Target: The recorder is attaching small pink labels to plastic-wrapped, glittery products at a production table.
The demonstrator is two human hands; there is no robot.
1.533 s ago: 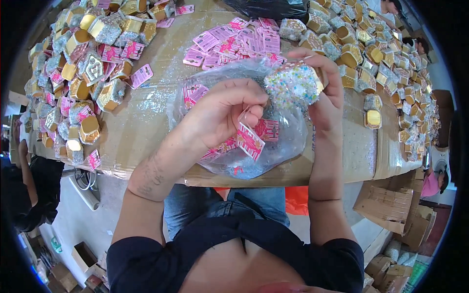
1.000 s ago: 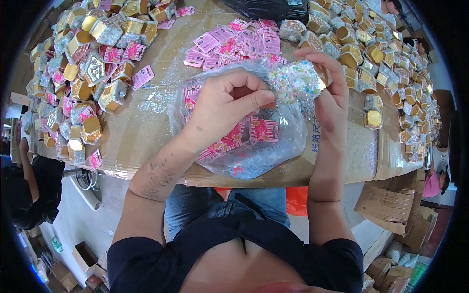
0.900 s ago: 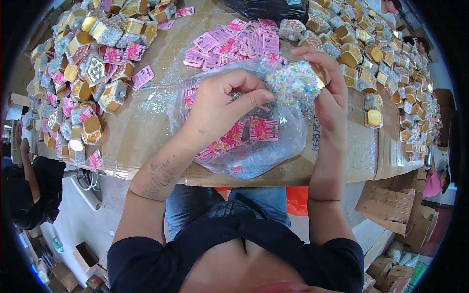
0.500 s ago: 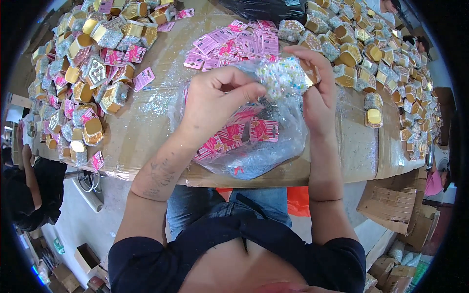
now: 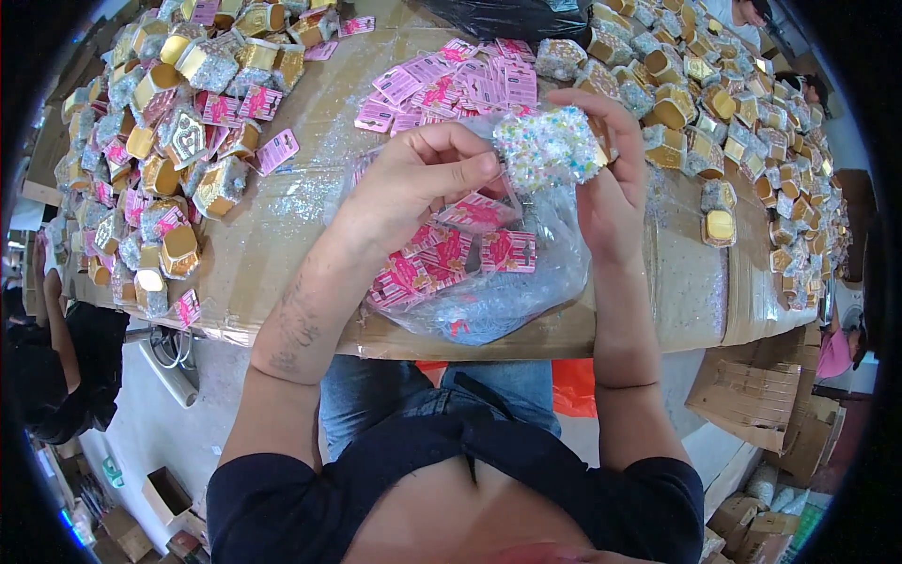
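Note:
My right hand (image 5: 613,202) is wrapped round a small house-shaped ornament (image 5: 550,148), its roof covered in white and coloured sparkling flakes and a bit of gold showing by my fingers. Just left of it, my left hand (image 5: 418,179) is closed in a pinch, thumb against forefinger; whatever sits between the fingertips is too small to make out. Below both hands lies a clear plastic bag (image 5: 554,273), with several pink striped cards (image 5: 508,251) on it. One pink card (image 5: 477,213) lies tilted right under my left fingers.
Piled ornaments with gold bases (image 5: 178,252) and pink cards cover the table's left; more ornaments (image 5: 672,103) fill the right. A heap of pink cards (image 5: 503,80) and a black plastic bag (image 5: 507,17) lie at the far side. Another person's arm (image 5: 58,329) shows at far left.
My left hand has drawn slightly left and down, away from the ornament. The ornament has turned a little in my right hand, so its flaked face shows more fully.

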